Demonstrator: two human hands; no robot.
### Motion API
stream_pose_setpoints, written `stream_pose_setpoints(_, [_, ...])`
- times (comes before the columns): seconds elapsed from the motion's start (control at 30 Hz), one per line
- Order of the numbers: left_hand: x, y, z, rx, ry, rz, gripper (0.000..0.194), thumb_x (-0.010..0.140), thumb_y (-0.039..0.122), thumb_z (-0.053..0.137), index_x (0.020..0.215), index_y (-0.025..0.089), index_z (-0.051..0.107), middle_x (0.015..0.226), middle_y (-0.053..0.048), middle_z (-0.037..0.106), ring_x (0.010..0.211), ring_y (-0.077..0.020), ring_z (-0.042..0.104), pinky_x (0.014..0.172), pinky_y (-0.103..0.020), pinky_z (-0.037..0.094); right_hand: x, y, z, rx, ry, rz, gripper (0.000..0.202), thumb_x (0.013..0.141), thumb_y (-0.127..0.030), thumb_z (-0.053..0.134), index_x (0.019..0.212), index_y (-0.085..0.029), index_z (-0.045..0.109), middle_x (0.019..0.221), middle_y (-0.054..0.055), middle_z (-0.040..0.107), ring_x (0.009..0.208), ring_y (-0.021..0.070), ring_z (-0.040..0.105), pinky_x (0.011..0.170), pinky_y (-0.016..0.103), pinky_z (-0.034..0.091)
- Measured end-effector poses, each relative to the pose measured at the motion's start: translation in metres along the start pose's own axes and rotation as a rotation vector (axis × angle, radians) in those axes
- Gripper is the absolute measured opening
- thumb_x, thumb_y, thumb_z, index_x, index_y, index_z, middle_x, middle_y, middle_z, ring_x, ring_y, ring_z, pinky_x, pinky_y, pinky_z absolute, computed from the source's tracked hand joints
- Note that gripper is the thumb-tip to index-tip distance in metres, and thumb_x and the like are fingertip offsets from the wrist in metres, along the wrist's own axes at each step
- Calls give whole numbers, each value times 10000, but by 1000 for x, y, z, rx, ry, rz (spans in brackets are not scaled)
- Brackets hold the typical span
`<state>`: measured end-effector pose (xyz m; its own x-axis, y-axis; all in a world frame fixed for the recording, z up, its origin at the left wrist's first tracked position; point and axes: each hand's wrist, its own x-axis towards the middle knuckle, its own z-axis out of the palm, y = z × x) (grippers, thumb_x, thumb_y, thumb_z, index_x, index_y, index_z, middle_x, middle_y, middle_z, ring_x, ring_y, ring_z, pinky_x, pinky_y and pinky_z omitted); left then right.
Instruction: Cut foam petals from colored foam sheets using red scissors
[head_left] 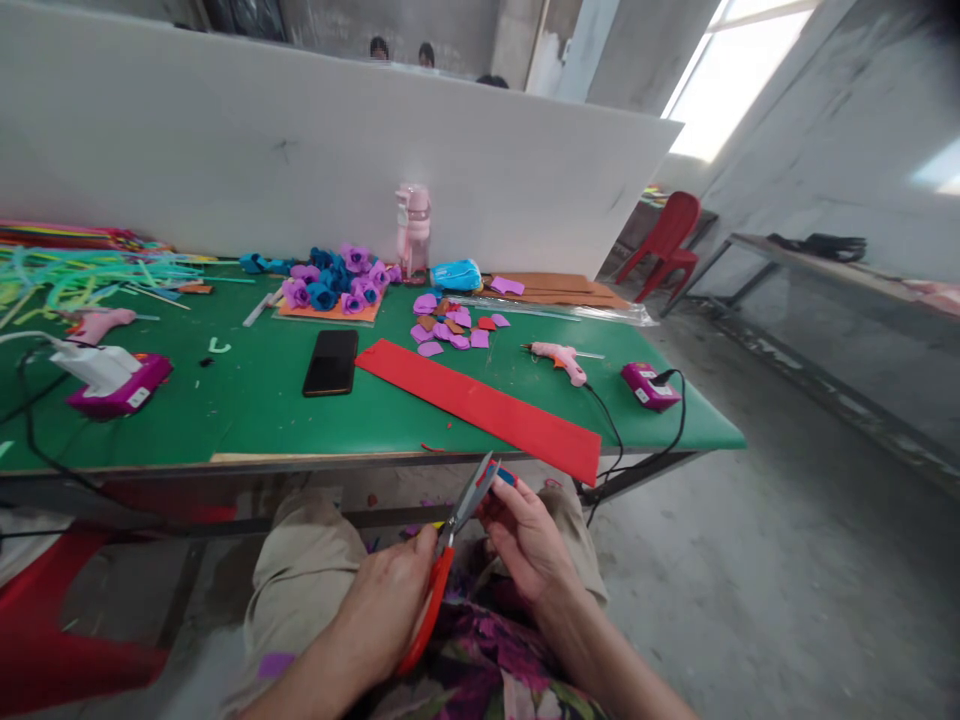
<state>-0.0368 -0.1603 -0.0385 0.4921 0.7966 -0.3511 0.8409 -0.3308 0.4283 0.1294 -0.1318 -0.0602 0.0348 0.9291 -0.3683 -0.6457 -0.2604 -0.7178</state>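
Two hands, one scissors, perhaps two pieces

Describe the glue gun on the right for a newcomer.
Find the green table's right end. Beyond the red strip, left of the magenta socket block, lies a pink glue gun; its twin lies far left, by a white adapter.

Partly hidden
Our left hand partly covers the scissors; a white board mostly hides people; the left edge crops a red chair.
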Motion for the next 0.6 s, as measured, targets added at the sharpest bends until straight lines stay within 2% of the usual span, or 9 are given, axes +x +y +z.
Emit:
stream_pose_setpoints(0.3, [0, -6, 11, -59, 31, 14, 263, 746, 84, 399, 979, 204, 398, 823, -68, 688, 800, -245, 671, 628, -277, 407, -2, -2, 1, -31, 2, 11, 137, 672, -321, 733, 792, -262, 703, 829, 13, 710, 757, 192, 625, 766, 348, 493])
stream_pose_setpoints(0.6, [-2, -11, 20, -120, 56, 33, 191, 783, 108, 411, 935, 218, 378, 715, -14, 662, 653, -203, 654, 528, -260, 276, -2, -2, 1, -87, -2, 8, 142, 681, -324, 720, 796, -250, 682, 845, 34, 694, 754, 199, 618, 754, 355, 493])
